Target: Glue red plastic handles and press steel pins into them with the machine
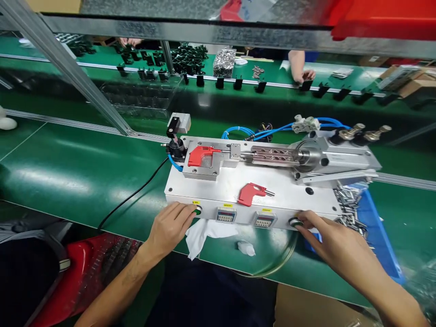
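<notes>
A silver press fixture with a pneumatic cylinder stands on the green belt. One red plastic part sits in the fixture's nest at the left. Another red part with a metal pin lies loose on the top plate. My left hand rests at the front panel with a fingertip on the green button. My right hand reaches the front right corner, a fingertip touching the right button. Neither hand holds anything.
A white cloth lies below the panel. A blue bin with several metal pins stands at the right. A red crate sits lower left. Blue hoses run behind. Another person's hand works among black parts at the far belt.
</notes>
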`<state>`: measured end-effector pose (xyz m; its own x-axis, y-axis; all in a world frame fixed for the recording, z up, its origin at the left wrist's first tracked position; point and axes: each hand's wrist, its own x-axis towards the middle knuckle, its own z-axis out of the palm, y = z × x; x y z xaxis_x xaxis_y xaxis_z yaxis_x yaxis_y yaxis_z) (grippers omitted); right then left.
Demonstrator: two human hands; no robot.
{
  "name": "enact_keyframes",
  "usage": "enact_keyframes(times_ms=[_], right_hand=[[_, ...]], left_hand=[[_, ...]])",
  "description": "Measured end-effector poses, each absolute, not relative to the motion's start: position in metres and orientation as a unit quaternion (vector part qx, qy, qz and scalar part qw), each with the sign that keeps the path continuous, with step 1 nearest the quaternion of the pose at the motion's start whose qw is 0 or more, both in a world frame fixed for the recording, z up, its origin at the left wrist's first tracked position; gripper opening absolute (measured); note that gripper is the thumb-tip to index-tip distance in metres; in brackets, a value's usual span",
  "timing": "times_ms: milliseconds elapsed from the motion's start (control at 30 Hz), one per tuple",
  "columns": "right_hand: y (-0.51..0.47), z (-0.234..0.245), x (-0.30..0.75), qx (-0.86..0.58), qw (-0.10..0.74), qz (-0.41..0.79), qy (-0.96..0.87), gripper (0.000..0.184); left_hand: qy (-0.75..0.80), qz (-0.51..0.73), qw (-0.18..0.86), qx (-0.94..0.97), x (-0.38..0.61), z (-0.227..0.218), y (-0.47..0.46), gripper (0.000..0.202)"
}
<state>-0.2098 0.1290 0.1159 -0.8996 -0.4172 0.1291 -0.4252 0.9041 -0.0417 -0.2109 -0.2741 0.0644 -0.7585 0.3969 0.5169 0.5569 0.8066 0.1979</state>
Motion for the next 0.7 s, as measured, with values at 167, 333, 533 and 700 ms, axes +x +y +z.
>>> enact_keyframes(times_ms=[167,333,533,700], right_hand=[[0.120,0.111,-0.200,0.184,0.094,-0.027,-0.978,0.031],[0.107,0.111,-0.190,0.122,0.078,-0.057,-0.988,0.026],[0.102,0.118,-0.192,0.067,0.022,-0.066,-0.995,0.020],[0.090,0.128,-0.190,0.091,-0.010,-0.103,-0.991,0.015]], left_hand=[[-0.936,-0.191,0.202,-0.214,-0.209,0.069,-0.267,0.022],[-0.946,-0.203,0.164,-0.195,-0.210,0.070,-0.266,0.021],[-0.950,-0.193,0.164,-0.185,-0.205,0.074,-0.267,0.018],[-0.929,-0.176,0.185,-0.268,-0.202,0.093,-0.256,0.015]])
